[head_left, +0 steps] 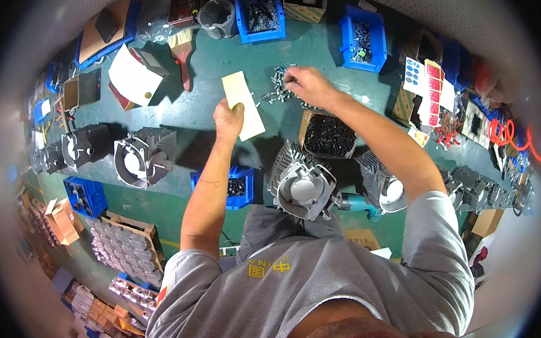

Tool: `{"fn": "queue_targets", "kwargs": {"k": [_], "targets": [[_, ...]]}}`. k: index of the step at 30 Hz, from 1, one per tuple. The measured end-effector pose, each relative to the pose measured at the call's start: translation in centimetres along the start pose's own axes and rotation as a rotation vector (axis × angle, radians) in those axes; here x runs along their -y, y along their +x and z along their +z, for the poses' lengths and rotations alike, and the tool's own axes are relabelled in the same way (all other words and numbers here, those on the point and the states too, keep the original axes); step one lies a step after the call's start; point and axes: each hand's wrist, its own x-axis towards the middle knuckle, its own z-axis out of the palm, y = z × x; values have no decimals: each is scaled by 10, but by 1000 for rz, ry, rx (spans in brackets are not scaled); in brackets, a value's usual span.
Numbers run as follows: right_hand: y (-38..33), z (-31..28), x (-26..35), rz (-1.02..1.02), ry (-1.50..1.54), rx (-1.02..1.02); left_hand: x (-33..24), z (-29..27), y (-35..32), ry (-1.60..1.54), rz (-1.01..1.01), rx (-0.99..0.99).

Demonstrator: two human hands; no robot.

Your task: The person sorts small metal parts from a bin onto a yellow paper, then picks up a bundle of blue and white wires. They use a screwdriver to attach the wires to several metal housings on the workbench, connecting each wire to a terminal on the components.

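My left hand [229, 118] grips the lower left edge of a pale yellow paper strip [245, 102], thumb on top, holding it over the green bench. To the right of the strip lies a loose pile of small silver screws [276, 93]. My right hand [309, 86] is at the pile's right side with its fingers drawn together; what is between the fingertips is hidden. Just below that hand stands an open cardboard box [327, 134] of small black parts. A grey metal motor housing [306, 188] sits at the bench's near edge in front of me.
Blue bins of fasteners [260, 15] stand along the back, another blue bin [363, 39] at the back right. A paintbrush [183, 59] lies back left. More housings [143, 157] line the near edge. Sticker sheets [430, 91] and a red coiled hose [510, 132] are on the right.
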Motion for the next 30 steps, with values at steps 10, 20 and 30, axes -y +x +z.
{"fn": "queue_targets", "kwargs": {"k": [10,20,30], "targets": [[-116,-82,56,5,-75,271,-7,-17,-10,25,-33,-28],[-47,-43,-17,361,-409,-34,-28,-3,-9,128,12,26],[-4,13,-34,249,-101,-150,-68,67,18,120,55,151]]}}
